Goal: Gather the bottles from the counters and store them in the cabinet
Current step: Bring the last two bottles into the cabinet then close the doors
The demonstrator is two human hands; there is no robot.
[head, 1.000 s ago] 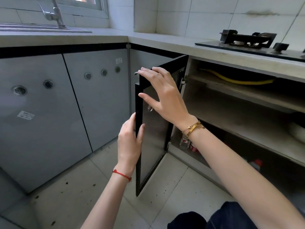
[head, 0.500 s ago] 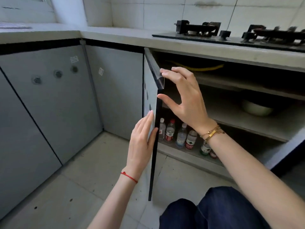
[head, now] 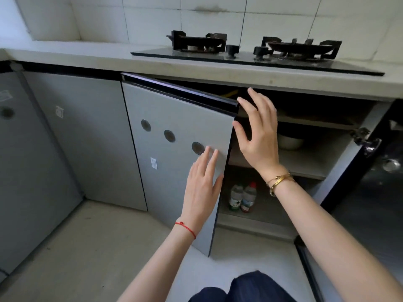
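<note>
Item: cabinet door, grey, three round vents, half shut. Left hand: released, palm and fingers flat against the door's outer face near its free edge, grasping nothing. Right hand: released, fingers spread, just beside the door's upper free corner, thumb near the edge; whether it touches cannot be told. Bottles: two visible, upright and side by side on the cabinet's bottom shelf, below the right wrist and just past the left hand's fingertips; any others are hidden behind the door. Bowl: pale, on the middle shelf beyond the right hand. Step judged: storage done for the visible bottles, closing of the cabinet in hand. Next move calls for a steady push from the left palm while the right hand clears the gap, lest fingers be pinched. Desk: pale stone above both hands, carrying a black two-burner hob; no bottles seen on it. Room: white tiled wall, grey floor tiles, second door open to the right.
</note>
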